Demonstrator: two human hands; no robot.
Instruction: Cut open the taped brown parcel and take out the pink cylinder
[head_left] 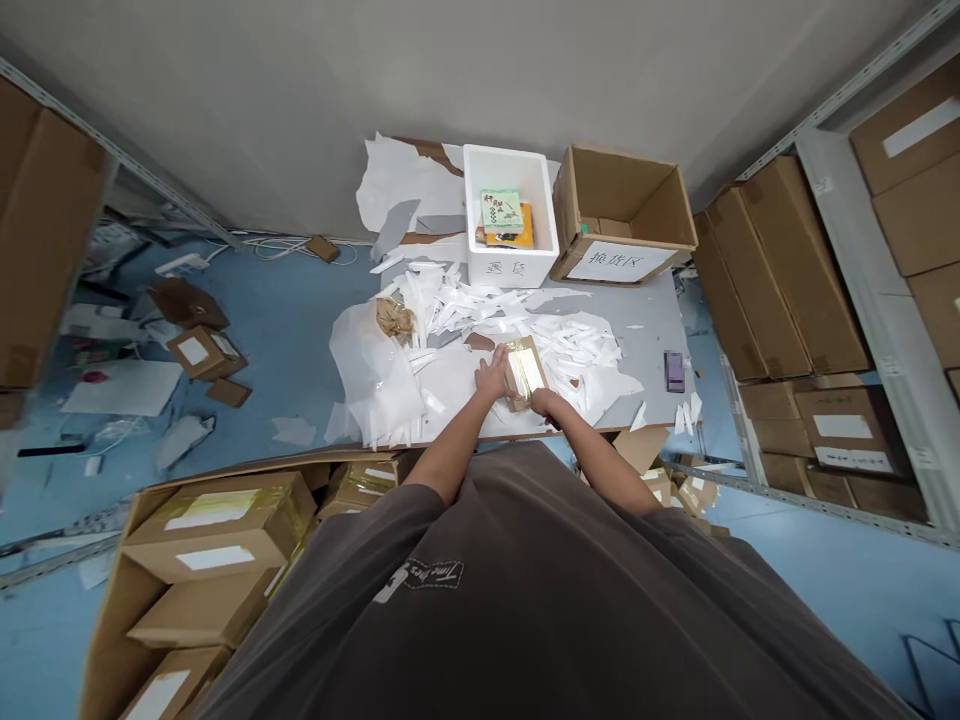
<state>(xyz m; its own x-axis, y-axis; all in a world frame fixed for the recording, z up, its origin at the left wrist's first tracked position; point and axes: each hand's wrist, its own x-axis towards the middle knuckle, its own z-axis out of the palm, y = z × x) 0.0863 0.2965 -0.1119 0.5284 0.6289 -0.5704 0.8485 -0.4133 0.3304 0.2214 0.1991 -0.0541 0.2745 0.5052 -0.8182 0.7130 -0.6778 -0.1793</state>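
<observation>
A small cardboard box (pixel 527 368) with clear tape and a white label lies on the paper-strewn table in front of me. My left hand (pixel 492 374) grips its left side, the thumb near the lower corner. At the box's lower right corner is my right hand (pixel 544 403), its fingers closed. Something dark shows below that fist, too small to name. Torn white paper strips (pixel 480 305) lie around and behind the box.
At the table's back stand a white foam bin (pixel 512 268) holding small packages and an open carton (pixel 621 262). A phone (pixel 674 371) lies on the right. Crumpled brown paper (pixel 394 318) sits left. A large carton of parcels (pixel 112 600) stands by my left side; shelves flank both sides.
</observation>
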